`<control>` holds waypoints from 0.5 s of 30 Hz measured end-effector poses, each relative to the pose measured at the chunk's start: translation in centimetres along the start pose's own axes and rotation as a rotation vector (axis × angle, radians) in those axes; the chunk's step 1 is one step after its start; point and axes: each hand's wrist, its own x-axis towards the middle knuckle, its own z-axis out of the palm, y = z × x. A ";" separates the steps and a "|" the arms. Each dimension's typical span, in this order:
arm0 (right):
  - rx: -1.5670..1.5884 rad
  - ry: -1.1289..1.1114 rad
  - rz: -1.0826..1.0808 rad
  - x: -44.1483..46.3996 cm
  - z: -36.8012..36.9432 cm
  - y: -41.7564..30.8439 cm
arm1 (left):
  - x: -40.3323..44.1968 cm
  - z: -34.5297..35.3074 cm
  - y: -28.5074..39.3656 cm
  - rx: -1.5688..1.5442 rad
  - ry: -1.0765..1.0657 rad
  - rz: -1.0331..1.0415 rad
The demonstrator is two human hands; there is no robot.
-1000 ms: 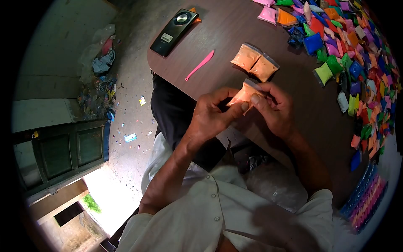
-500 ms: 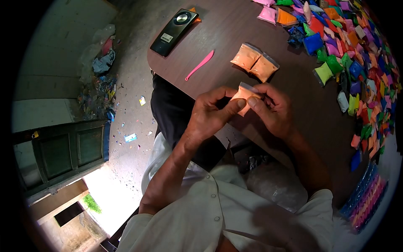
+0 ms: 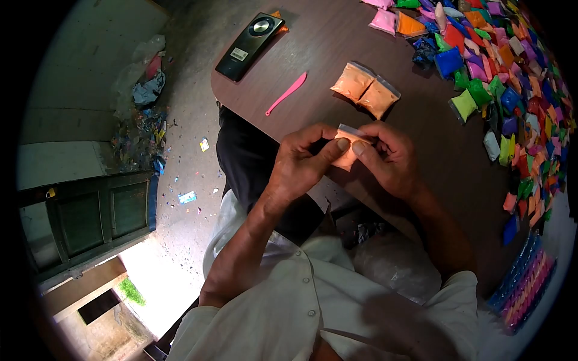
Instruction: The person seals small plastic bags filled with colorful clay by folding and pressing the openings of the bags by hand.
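Between my two hands is a small clear zip bag (image 3: 345,160) filled with peach-orange clay-like material, its clear top strip pointing away from me. My left hand (image 3: 304,159) pinches its left side, thumb on the front face. My right hand (image 3: 388,159) grips the right side the same way, with both thumbs close together on the bag. The fingers behind it are partly hidden. Just beyond my hands, two similar peach-orange bags (image 3: 365,89) lie side by side on the brown table (image 3: 313,45). A pink plastic knife (image 3: 287,93) rests to their left.
A dark phone (image 3: 250,47) lies face down near the table's far left corner, with something orange under it. Many small colourful bags (image 3: 481,72) are heaped along the right side. A clear plastic bag (image 3: 397,262) sits below the table edge by my lap. Scraps litter the floor (image 3: 186,138).
The held bag has tilted and shifted slightly left and towards me, and my thumbs have moved a little on it. The things on the table stay where they were.
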 end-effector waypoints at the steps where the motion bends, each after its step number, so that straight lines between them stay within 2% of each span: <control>1: 0.000 0.000 0.000 0.0 -0.1 0.0 | 0.0 0.2 0.1 0.000 0.000 0.000; 3: -0.047 -0.024 -0.023 0.1 -0.4 -0.1 | 0.0 0.6 0.6 0.002 0.052 0.007; 7: -0.131 -0.043 -0.055 0.2 -0.5 -0.5 | 0.2 0.0 -0.2 0.068 0.023 0.052; 9: -0.149 -0.057 -0.083 0.2 -0.6 -0.6 | 0.0 0.0 0.1 0.008 -0.022 -0.009; 15: -0.072 -0.030 -0.033 0.1 -0.1 -0.8 | 0.0 0.0 -0.2 -0.029 0.030 0.009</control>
